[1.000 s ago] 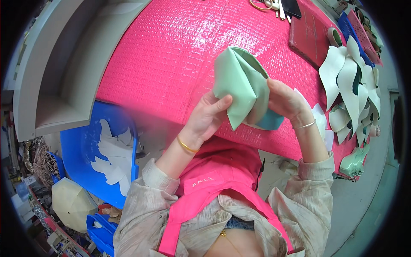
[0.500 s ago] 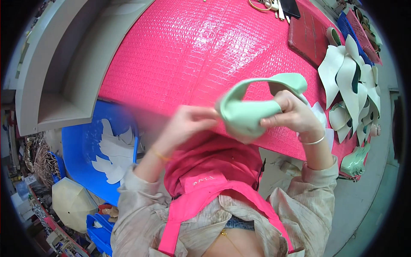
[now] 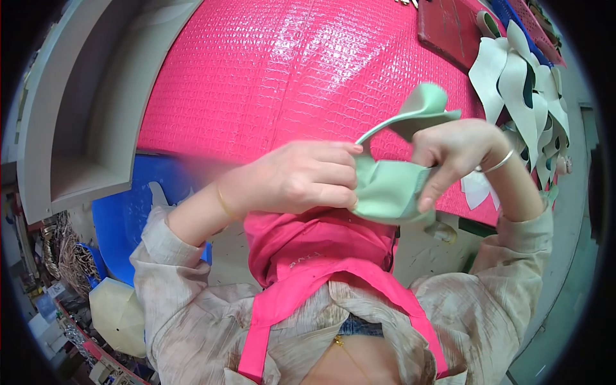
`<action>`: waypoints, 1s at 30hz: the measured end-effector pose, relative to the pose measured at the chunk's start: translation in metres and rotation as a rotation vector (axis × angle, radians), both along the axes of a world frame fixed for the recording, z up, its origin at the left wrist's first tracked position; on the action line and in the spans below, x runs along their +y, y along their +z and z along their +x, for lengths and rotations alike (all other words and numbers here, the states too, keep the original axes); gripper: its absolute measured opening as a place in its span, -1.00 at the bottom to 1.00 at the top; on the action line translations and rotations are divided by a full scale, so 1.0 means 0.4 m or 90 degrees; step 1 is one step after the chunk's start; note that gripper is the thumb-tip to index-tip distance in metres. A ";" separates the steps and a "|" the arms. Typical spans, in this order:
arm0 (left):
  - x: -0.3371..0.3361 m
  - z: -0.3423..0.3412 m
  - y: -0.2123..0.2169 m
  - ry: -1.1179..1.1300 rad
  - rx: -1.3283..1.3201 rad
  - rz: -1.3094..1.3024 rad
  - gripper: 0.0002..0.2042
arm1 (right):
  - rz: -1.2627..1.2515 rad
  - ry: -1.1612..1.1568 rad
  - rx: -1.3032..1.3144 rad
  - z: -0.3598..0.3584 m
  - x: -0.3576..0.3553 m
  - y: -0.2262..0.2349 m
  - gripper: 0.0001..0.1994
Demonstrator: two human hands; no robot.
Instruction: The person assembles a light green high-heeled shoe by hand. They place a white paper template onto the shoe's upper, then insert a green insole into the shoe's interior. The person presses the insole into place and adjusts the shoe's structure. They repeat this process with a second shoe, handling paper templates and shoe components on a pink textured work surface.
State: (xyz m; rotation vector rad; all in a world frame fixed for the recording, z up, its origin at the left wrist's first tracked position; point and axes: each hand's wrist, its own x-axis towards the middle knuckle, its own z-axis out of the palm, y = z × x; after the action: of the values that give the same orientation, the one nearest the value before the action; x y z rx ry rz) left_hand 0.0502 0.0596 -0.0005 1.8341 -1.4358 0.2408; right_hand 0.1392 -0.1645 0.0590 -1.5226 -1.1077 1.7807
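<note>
Since half a second ago, the left hand point(image 3: 311, 178) has moved right, its fingers closed on the left end of a pale mint-green, smooth, curling sheet piece point(image 3: 390, 186); the right hand point(image 3: 463, 153), wrist swung outward, grips the other end, thumb in front. Between both hands, the piece is above the near edge of the glossy pink textured counter point(image 3: 256, 96).

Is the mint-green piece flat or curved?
Curved: the mint-green piece bends between left hand and right hand, its upper part arching.
</note>
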 end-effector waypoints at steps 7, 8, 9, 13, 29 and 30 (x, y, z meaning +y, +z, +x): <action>-0.103 0.028 -0.111 0.342 -0.524 0.400 -0.86 | 0.084 -0.030 -0.813 0.066 -0.023 -0.060 -0.87; -0.115 0.038 -0.152 0.360 -0.519 0.444 -0.86 | -0.006 -0.010 -0.850 0.061 -0.020 -0.113 -0.86; -0.113 0.037 -0.186 0.365 -0.471 0.411 -0.86 | 0.081 -0.037 -0.911 0.044 -0.035 -0.160 -0.84; -0.107 0.013 -0.219 0.411 -0.357 0.377 -0.84 | 0.153 -0.154 -0.972 0.000 -0.070 -0.249 -0.78; -0.135 -0.011 -0.219 0.589 -0.106 0.324 -0.63 | 0.048 -0.167 -0.927 0.102 -0.003 -0.325 -0.73; -0.148 -0.009 -0.213 0.600 -0.140 0.336 -0.64 | 0.040 -0.164 -0.885 0.106 -0.004 -0.313 -0.72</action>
State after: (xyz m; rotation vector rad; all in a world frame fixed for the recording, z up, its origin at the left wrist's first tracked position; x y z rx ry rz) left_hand 0.0466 0.0006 -0.0857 2.9101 -0.6790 0.5748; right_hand 0.1817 -0.1661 -0.0661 -2.7386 -1.3434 0.2989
